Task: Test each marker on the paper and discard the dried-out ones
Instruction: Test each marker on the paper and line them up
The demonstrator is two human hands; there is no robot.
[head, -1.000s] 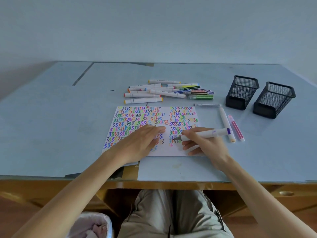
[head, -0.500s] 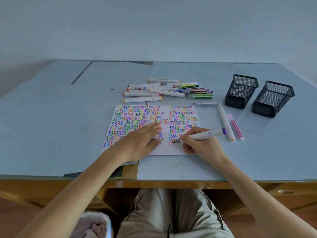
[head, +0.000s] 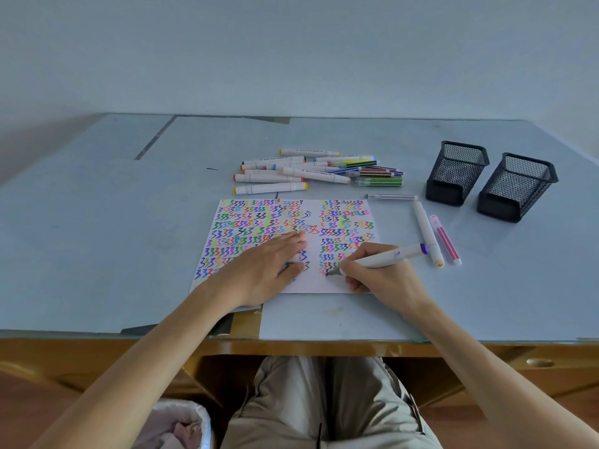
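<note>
the right hand [head: 382, 273] holds a white marker with a purple end [head: 385, 258] in a pen grip, tip on the lower part of the paper [head: 340, 286], low in its right column of squiggles. the left hand [head: 262, 270] lies flat with straight fingers, pinning the sheet to the desk [head: 97, 222]. best to keep that palm down, draw one steady squiggle on bare white, and judge the ink by how solid the line looks.

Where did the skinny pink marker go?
In the head view, the thin pink marker lies on the blue table, right of the paper sheet, beside a white marker with an orange tip, just before the two black mesh cups.
</note>
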